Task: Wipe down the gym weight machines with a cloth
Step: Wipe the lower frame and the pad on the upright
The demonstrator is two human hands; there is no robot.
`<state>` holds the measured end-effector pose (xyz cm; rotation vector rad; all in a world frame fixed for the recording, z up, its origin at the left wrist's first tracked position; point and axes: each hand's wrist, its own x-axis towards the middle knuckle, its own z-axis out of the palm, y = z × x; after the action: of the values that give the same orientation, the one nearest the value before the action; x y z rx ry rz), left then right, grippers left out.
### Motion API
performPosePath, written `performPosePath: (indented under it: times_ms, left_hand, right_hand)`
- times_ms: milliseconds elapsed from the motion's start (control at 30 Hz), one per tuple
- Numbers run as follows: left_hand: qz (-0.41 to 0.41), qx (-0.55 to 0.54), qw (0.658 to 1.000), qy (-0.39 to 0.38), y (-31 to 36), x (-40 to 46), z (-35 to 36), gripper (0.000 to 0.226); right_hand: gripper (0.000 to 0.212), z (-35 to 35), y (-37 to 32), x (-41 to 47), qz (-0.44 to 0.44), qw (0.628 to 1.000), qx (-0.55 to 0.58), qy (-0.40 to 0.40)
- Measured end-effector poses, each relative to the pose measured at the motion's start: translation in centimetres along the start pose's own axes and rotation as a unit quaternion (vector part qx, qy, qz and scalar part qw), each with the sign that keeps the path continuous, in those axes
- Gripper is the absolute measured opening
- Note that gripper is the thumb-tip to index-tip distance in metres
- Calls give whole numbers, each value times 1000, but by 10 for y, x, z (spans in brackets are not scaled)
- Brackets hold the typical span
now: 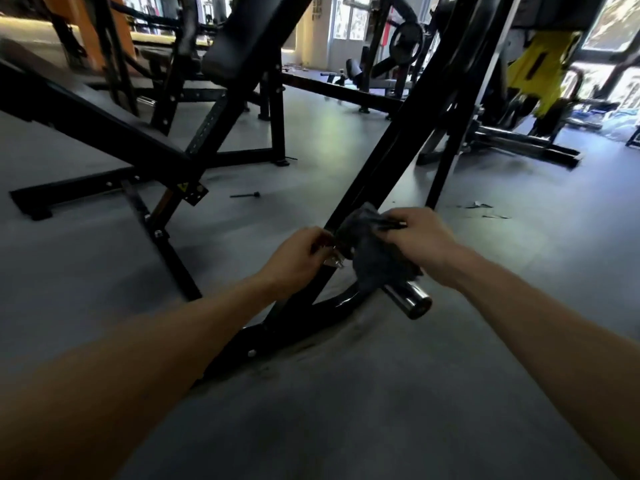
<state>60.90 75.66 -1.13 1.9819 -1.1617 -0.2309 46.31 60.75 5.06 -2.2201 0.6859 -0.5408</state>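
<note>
From my head camera, I see both my bare arms reaching out to a black weight machine point(408, 140). Its long black bar slants up and away from my fingers.

My right hand point(420, 239) holds a dark grey cloth point(375, 252). My fingers are curled over the top of the cloth and press it on the black bar. The cloth is bunched up. It hangs down under my fingers and drapes over the near end of a shiny metal peg point(410, 299). The peg sticks out below my right hand, toward me. Its round end is bare and shiny.

My left hand point(299, 258) is just beside the cloth, on the other side of the bar. My fingers are curled in and close together at a small silver metal part point(334, 259) on the bar. I cannot tell if they pinch it or only touch it. The picture is blurry there.

Under my fingers, the bar meets a curved black foot point(322, 311) that sits on the grey floor point(381, 410).

Far past my left fingers there is a small black bolt point(246, 195) lying on the floor. Farther off stands more black gym gear. Far past my right fingers something yellow point(543, 71) hangs on another machine, and bright windows point(349, 22) are at the back.
</note>
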Motion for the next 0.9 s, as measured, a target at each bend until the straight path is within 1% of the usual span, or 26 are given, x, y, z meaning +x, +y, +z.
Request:
performPosePath:
  times_ms: [33, 67, 100, 133, 167, 200, 233, 267, 300, 333, 367, 433, 467, 500, 533, 600, 633, 733, 833, 900]
  left_hand:
    - [11, 17, 1000, 14, 2, 6, 7, 30]
    - [22, 39, 999, 19, 1, 13, 14, 42]
    - [33, 63, 997, 19, 1, 18, 19, 55]
    - [50, 92, 994, 23, 0, 25, 24, 68]
    - [67, 124, 990, 24, -1, 33, 28, 78]
    - [81, 154, 984, 27, 0, 40, 30, 85]
    - [89, 174, 980, 27, 0, 48, 33, 89]
    - [94, 185, 978, 26, 1, 55, 35, 90]
    - [96, 187, 977, 24, 2, 61, 36, 91]
    - [101, 189, 977, 21, 1, 67, 38, 92]
    - [106, 196, 975, 18, 0, 71, 39, 94]
    - [118, 233, 965, -3, -4, 79, 41, 98]
    - [131, 270, 954, -18, -8, 82, 42, 97]
    - [152, 316, 936, -30, -11, 85, 42, 95]
    - [179, 364, 913, -36, -15, 87, 42, 93]
    - [228, 439, 868, -37, -27, 91, 39, 88]
    - [241, 455, 856, -37, -31, 91, 37, 87]
    - [267, 457, 848, -11, -38, 91, 39, 82]
    - [272, 441, 855, 3, -40, 91, 41, 75]
    - [270, 428, 862, -1, -40, 90, 40, 74]
  right_hand:
    - [8, -14, -1, 6, -19, 998, -7, 56]
    - [9, -24, -1, 11, -44, 993, -45, 101]
    - [10, -30, 0, 13, -69, 984, -102, 126]
    - [13, -30, 4, 15, -85, 973, -179, 115]
    - [16, -26, 12, 16, -91, 961, -253, 64]
    - [23, -17, 21, 11, -84, 947, -311, -16]
    - [34, -6, 31, 5, -71, 929, -348, -105]
    - [47, 4, 38, -5, -61, 919, -352, -164]
    - [55, 11, 44, -12, -56, 925, -330, -181]
    - [56, 16, 47, -14, -52, 937, -303, -164]
    - [52, 20, 45, -12, -54, 955, -265, -121]
    - [47, 30, 43, 2, -9, 973, -229, -30]
    - [52, 38, 41, 10, 37, 972, -230, -14]
    - [58, 47, 42, 19, 88, 968, -236, -15]
    - [59, 59, 45, 29, 124, 958, -256, -20]
    - [48, 81, 50, 46, 140, 940, -312, 1]
    - [43, 89, 51, 52, 141, 931, -336, 26]
    - [39, 100, 51, 56, 128, 909, -392, 64]
    - [38, 90, 51, 27, 85, 893, -440, 53]
    - [38, 77, 61, 0, 90, 882, -458, 57]
